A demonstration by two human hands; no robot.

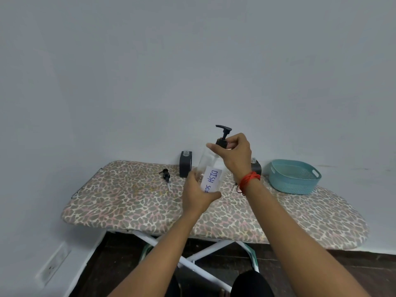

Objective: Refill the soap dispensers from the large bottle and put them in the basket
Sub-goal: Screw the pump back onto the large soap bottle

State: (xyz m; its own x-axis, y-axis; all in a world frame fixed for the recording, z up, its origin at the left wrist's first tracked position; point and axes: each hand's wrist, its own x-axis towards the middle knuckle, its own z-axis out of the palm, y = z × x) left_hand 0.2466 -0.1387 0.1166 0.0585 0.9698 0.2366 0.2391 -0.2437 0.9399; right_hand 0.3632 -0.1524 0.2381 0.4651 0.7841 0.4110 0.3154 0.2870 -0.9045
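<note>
My left hand (198,195) grips the lower body of a large clear bottle (209,168) with a white label reading "DISH SOA", held tilted above the board. My right hand (232,156) pinches the collar of its black pump (223,136) at the neck. A dark dispenser (185,165) with an open clear neck stands behind the bottle on the left. A second dark dispenser (256,167) stands behind my right wrist, mostly hidden. A loose black pump head (166,174) lies on the board to the left. The teal basket (294,179) sits at the right rear.
Everything rests on an ironing board (128,202) with a leopard-print cover, against a pale wall. Its white crossed legs (192,254) stand on a dark floor. A wall socket (52,267) is low at the left.
</note>
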